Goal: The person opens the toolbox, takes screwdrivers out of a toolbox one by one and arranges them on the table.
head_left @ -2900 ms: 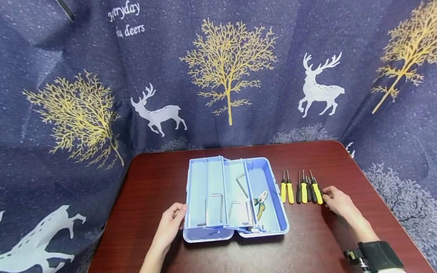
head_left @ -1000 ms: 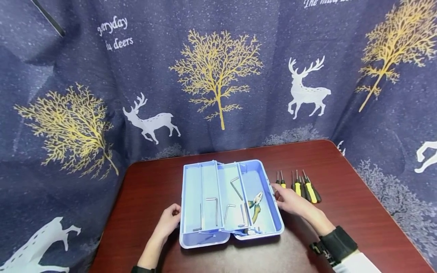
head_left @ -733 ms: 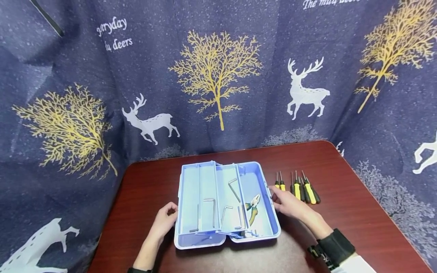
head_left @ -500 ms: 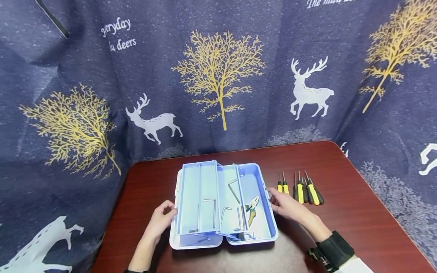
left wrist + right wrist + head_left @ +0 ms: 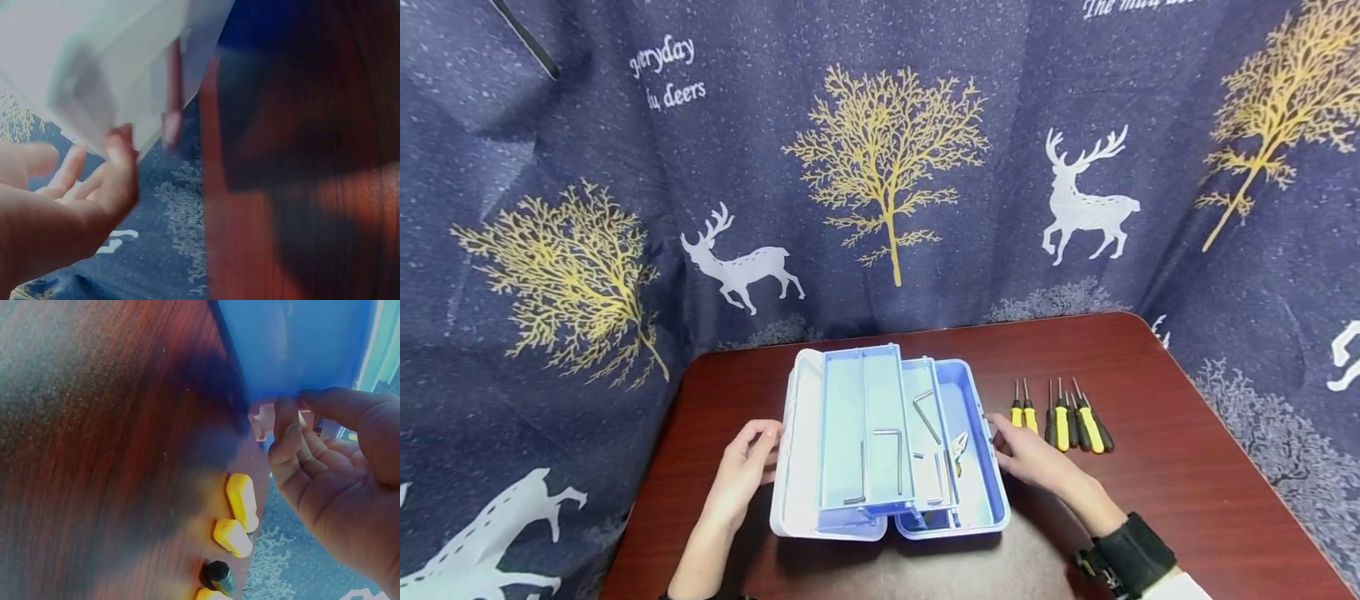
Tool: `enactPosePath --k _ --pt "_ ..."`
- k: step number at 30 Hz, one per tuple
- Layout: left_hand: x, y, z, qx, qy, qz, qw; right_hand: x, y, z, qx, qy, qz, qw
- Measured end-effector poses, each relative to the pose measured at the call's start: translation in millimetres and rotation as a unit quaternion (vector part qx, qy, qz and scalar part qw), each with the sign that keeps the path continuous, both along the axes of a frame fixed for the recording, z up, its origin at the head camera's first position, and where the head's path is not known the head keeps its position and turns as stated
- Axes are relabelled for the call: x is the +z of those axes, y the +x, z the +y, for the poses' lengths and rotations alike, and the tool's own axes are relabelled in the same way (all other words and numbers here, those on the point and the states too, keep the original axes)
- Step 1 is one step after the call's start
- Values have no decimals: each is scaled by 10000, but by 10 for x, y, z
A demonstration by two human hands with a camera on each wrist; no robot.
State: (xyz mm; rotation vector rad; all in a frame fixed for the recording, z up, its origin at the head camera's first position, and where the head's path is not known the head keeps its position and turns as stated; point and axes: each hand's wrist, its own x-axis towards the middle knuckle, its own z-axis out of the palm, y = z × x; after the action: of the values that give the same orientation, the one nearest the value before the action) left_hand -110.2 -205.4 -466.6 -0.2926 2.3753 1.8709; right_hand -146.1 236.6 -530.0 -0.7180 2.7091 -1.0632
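A blue toolbox (image 5: 1000, 500) stands unfolded in the head view. Its lid (image 5: 799, 467) tilts up on the left, where my left hand (image 5: 741, 475) has its fingertips under the outer edge. In the left wrist view those fingers (image 5: 119, 178) are loosely bent against the lid, with the thumb apart from it. My right hand (image 5: 1030, 454) grips the box's right side; in the right wrist view thumb and fingers (image 5: 287, 440) close at the latch (image 5: 261, 422). L-shaped hex keys (image 5: 898, 458) lie in the trays (image 5: 842, 400). Pliers (image 5: 958, 446) in the base are partly hidden by a tray.
To the right of the box, several screwdrivers (image 5: 1062, 425) with yellow or black handles lie in a row on the dark red table (image 5: 745, 375). A blue curtain (image 5: 760, 133) printed with deer and trees hangs behind the table.
My right hand has moved from the screwdrivers to the box's right side. My left hand has raised the lid; the trays have shifted up and right, covering more of the pliers.
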Motion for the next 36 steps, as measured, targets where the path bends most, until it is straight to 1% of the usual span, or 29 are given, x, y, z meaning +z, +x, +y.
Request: enactPosePath --k 5,8,10,12,14,15,19,21,23,27,30,34,36 --pt "-6 -9 63 66 15 350 9994 -15 7 22 -28 -17 43 10000" --pt "-13 -18 122 172 67 707 9973 -31 6 27 -44 23 14 10000" --pt "3 -21 166 215 57 902 9957 -37 5 28 -81 70 -35 9999" --pt "12 -33 205 201 20 1055 9942 -38 5 28 -129 116 -57 9998" --pt "17 -42 240 138 -76 1032 9945 -34 2 28 -156 123 -59 9998" --pt "17 -45 254 84 -70 964 9953 -30 -1 27 -143 118 -47 9998" --pt "3 -16 289 -176 -69 503 9986 -18 -12 9 -112 136 -59 9998" --pt "24 12 320 -320 68 329 9989 -2 -19 5 -89 179 -80 9998" --pt "52 27 367 -414 137 269 9987 14 -26 1 -124 238 -97 9996" --pt "74 4 509 -517 378 207 9977 19 -30 0 -165 299 -92 9994" --pt "37 -23 596 -451 529 269 9972 -10 -28 -1 -144 288 -31 9995" --pt "-8 -50 660 -341 610 629 9956 -41 -29 -13 -163 252 122 9995" --pt "-18 -56 686 -383 733 759 9937 -46 -31 -26 -226 285 236 9991"
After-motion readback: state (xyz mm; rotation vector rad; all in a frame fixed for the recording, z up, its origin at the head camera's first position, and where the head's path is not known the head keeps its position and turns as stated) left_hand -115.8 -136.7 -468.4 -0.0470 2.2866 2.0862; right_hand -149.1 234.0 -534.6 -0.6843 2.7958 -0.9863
